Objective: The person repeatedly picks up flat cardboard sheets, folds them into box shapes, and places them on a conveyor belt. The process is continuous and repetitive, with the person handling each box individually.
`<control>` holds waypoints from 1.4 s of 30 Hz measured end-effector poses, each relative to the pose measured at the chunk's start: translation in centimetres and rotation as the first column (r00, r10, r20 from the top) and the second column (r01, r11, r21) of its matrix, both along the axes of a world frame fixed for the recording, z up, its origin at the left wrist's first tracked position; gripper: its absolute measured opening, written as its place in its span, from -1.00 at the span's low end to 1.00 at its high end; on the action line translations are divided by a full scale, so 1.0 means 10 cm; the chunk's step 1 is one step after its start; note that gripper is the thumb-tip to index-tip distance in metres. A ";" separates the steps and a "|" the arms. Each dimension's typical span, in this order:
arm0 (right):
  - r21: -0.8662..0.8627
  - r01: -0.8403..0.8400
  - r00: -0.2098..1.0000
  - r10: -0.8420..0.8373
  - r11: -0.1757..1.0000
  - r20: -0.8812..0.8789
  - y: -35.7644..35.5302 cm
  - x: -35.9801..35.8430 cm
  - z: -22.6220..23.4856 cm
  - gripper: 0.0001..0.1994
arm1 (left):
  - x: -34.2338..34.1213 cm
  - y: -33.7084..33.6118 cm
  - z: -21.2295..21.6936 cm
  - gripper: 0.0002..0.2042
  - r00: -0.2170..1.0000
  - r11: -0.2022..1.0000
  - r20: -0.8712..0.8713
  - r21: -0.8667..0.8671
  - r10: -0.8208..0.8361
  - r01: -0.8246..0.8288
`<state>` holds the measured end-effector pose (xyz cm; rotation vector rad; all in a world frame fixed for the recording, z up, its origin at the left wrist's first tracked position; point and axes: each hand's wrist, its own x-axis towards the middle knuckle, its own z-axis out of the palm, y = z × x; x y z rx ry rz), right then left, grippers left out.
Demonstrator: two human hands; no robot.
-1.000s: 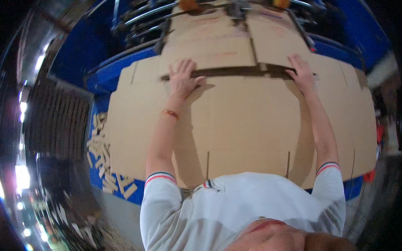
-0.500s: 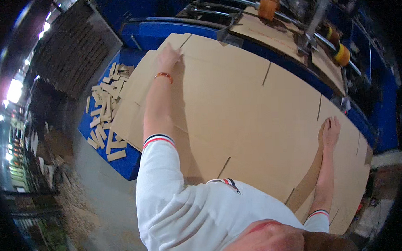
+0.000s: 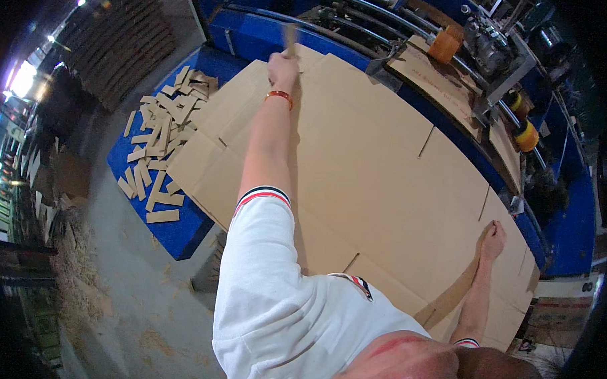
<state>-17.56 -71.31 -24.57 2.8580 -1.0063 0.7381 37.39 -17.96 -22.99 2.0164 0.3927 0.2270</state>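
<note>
The left hand (image 3: 284, 71) is reaching over the upper-left corner of a large cardboard sheet (image 3: 376, 167), and its grip is standing closed around a narrow tan strip (image 3: 290, 39), which is showing blurred. The right hand (image 3: 494, 239) is resting near the sheet's right end, its fingers curling in; whether this grip is holding anything, I cannot tell. The sheet is lying flat across a blue counter (image 3: 198, 236), in front of the person's white shirt (image 3: 267, 311), with short dark slots marking its edges. A loose pile of cardboard scraps (image 3: 161, 131) is covering the counter's left end, just beside the sheet. At the upper right, an orange roller (image 3: 445, 44) and a yellow roller (image 3: 526, 138) are sitting on a metal bar, near more printed cardboard (image 3: 433, 71). An orange-red bracelet (image 3: 279, 97) is circling the left wrist.
</note>
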 end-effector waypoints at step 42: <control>-0.033 0.822 0.551 -0.809 0.569 -0.206 1.61 -3.51 -0.31 -0.46 | -4.33 1.21 0.97 -0.39 0.600 0.671 0.351 0.125 -0.719 0.731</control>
